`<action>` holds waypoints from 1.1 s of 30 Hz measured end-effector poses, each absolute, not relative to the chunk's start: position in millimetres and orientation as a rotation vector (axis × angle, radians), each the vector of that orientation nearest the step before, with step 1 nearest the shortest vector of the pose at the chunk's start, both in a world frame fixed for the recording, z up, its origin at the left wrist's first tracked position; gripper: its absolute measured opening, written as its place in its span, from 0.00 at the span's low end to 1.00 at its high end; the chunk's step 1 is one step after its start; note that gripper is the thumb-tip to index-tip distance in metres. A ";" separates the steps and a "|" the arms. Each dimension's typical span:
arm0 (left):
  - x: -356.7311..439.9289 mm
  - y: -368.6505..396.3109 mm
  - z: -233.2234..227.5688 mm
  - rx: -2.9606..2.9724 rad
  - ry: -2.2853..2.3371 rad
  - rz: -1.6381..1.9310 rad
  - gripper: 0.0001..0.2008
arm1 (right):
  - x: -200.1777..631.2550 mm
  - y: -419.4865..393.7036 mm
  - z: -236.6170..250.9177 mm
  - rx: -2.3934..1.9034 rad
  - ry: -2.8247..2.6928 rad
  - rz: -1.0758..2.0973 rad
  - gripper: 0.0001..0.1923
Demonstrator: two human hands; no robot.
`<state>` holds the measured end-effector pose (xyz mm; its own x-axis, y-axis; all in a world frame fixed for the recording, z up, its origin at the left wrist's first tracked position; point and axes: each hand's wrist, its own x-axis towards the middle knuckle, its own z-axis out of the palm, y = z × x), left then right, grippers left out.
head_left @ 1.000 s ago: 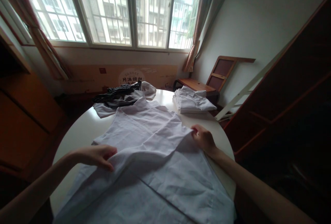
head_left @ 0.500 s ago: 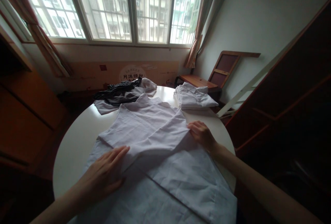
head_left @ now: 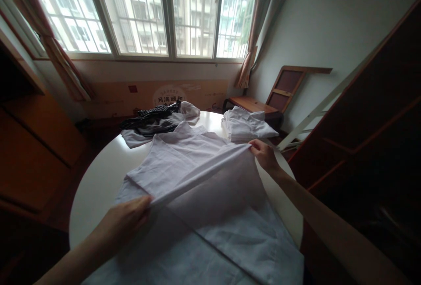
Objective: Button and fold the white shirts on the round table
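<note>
A white shirt [head_left: 197, 197] lies spread over the round white table [head_left: 95, 179], its collar end toward the window. My left hand [head_left: 123, 223] pinches the folded edge of the shirt at the near left. My right hand [head_left: 265, 155] grips the same fold at the right side. Between the two hands the fold is lifted off the table and stretched taut, with the lower half of the shirt flat beneath it.
A folded stack of white garments [head_left: 245, 128] sits at the table's far right. A pile of dark striped and white clothes [head_left: 154, 120] lies at the far side. A wooden chair [head_left: 272, 96] stands beyond the table; dark wooden furniture [head_left: 365, 122] is close on the right.
My left hand went from lying flat on the shirt to pinching its folded edge. Both hands raised the fold off the table; my right hand moved up and away.
</note>
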<state>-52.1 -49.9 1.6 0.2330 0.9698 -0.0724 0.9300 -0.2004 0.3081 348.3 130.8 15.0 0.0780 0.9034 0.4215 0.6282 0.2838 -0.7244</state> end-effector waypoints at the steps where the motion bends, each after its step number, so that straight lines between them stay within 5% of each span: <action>1: -60.0 -44.8 7.6 2.157 1.775 0.218 0.12 | 352.4 137.0 15.0 -1.426 -1.615 0.417 0.07; 7: -95.6 -10.8 35.6 1.816 1.673 0.472 0.24 | 368.1 161.0 18.4 -1.373 -1.697 0.719 0.06; 17: -49.5 -51.4 15.2 2.346 1.570 0.423 0.19 | 366.6 125.6 20.6 -1.374 -2.114 0.410 0.06; 25: 4.1 -79.3 9.6 2.425 1.614 -0.069 0.17 | 367.9 125.5 19.7 -1.403 -2.197 0.249 0.06; 33: -44.2 -73.2 20.1 2.252 1.942 -0.259 0.17 | 372.9 123.4 17.3 -1.442 -2.185 0.118 0.03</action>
